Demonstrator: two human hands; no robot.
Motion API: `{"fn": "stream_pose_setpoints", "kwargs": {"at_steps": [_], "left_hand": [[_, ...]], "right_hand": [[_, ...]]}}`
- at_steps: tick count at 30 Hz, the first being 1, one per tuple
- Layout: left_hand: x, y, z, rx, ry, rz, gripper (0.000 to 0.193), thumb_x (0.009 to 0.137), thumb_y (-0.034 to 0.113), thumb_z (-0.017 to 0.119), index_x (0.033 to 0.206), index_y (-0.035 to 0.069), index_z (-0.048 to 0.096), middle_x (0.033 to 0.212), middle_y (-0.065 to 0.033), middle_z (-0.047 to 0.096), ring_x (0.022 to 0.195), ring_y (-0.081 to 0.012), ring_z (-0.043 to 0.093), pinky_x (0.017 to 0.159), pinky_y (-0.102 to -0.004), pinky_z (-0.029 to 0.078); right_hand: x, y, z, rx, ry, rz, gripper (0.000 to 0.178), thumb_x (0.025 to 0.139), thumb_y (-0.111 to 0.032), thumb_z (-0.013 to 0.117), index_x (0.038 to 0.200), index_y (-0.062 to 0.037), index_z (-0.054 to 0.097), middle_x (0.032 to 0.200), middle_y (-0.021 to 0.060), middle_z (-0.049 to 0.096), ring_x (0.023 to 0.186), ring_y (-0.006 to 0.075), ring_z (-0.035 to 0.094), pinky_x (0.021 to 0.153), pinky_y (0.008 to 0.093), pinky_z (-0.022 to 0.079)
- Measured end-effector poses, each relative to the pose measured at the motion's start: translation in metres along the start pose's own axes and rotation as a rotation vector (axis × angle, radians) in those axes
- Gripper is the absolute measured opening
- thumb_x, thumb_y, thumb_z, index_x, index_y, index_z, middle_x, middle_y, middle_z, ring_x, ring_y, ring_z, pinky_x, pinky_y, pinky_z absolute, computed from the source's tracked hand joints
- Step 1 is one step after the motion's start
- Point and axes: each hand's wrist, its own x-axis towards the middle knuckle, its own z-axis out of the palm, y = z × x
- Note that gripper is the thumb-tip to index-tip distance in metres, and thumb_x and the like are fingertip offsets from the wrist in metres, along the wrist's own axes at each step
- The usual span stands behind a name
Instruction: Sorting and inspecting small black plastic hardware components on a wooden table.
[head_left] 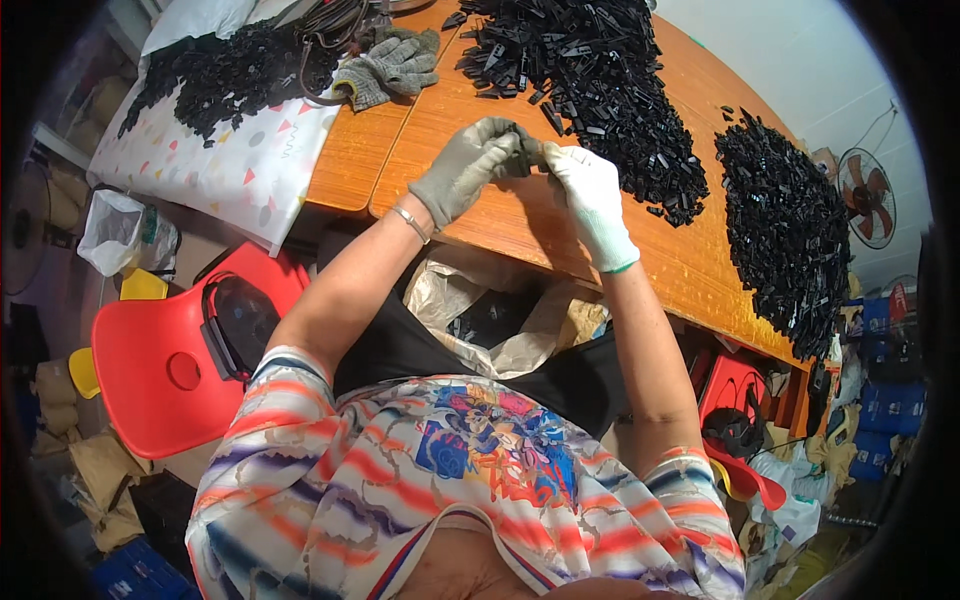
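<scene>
My left hand [462, 170], in a grey work glove, is closed on a small black plastic part [522, 160] above the table's near edge. Fingers pinched, my right hand [590, 195] in a white glove meets the part from the other side. What exactly the right fingertips grip is too small to make out. Just beyond both hands a large heap of black plastic clips [580, 70] spreads over the wooden table [440, 150]. Below the hands, at my lap, an open pale sack [440, 305] has black pieces inside.
A second heap of black parts [780, 220] covers the table's right end. Grey gloves [390, 68] lie at the back left, beside more black parts [245, 80] on a patterned cloth [230, 180]. A red chair [160, 350] stands left; a fan [866, 198] is far right.
</scene>
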Motion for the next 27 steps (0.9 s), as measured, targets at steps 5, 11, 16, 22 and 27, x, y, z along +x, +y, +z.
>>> {"fn": "stream_pose_setpoints", "kwargs": {"at_steps": [5, 11, 16, 22, 27], "left_hand": [[-0.002, -0.01, 0.001, -0.141, 0.014, -0.009, 0.023, 0.101, 0.019, 0.046, 0.117, 0.003, 0.047, 0.1, -0.008, 0.061, 0.088, -0.0171, 0.063, 0.078, -0.0294, 0.054], [-0.011, -0.003, 0.013, -0.055, 0.033, -0.012, 0.024, 0.102, 0.022, 0.042, 0.118, 0.004, 0.047, 0.087, -0.0022, 0.055, 0.069, -0.0097, 0.055, 0.062, -0.0207, 0.047], [-0.02, 0.001, 0.019, 0.059, 0.082, -0.016, 0.025, 0.101, 0.024, 0.043, 0.118, 0.008, 0.049, 0.082, 0.0011, 0.056, 0.06, -0.0021, 0.045, 0.047, -0.0137, 0.032], [-0.022, 0.004, 0.027, 0.144, 0.119, -0.007, 0.023, 0.101, 0.023, 0.043, 0.115, 0.006, 0.05, 0.078, 0.0022, 0.056, 0.055, -0.0021, 0.043, 0.047, -0.0158, 0.033], [-0.022, 0.005, 0.031, 0.164, 0.147, 0.008, 0.022, 0.101, 0.022, 0.044, 0.113, 0.005, 0.051, 0.074, 0.0021, 0.053, 0.054, -0.0023, 0.041, 0.047, -0.0165, 0.033]], "right_hand": [[0.0, -0.025, 0.004, 0.095, 0.047, 0.148, 0.023, 0.089, -0.02, 0.057, 0.096, -0.0007, 0.068, 0.08, 0.0084, 0.066, 0.067, 0.0152, 0.06, 0.063, 0.027, 0.047], [0.006, -0.038, 0.006, 0.394, 0.072, 0.321, 0.019, 0.092, -0.014, 0.062, 0.103, -0.0004, 0.068, 0.079, 0.0003, 0.063, 0.063, 0.0054, 0.054, 0.057, 0.0194, 0.044], [0.005, -0.047, 0.011, 0.306, 0.179, 0.327, 0.02, 0.089, -0.016, 0.065, 0.098, 0.0007, 0.069, 0.076, 0.0011, 0.066, 0.06, 0.0055, 0.055, 0.057, 0.021, 0.045], [0.003, -0.048, 0.021, 0.408, 0.213, 0.3, 0.023, 0.092, -0.016, 0.063, 0.11, -0.0011, 0.066, 0.082, 0.0005, 0.065, 0.061, 0.0044, 0.055, 0.057, 0.0187, 0.046], [0.003, -0.047, 0.024, 0.329, 0.225, 0.284, 0.021, 0.092, -0.013, 0.063, 0.108, -0.0006, 0.066, 0.086, 0.0014, 0.066, 0.066, 0.0047, 0.057, 0.06, 0.0192, 0.047]]}}
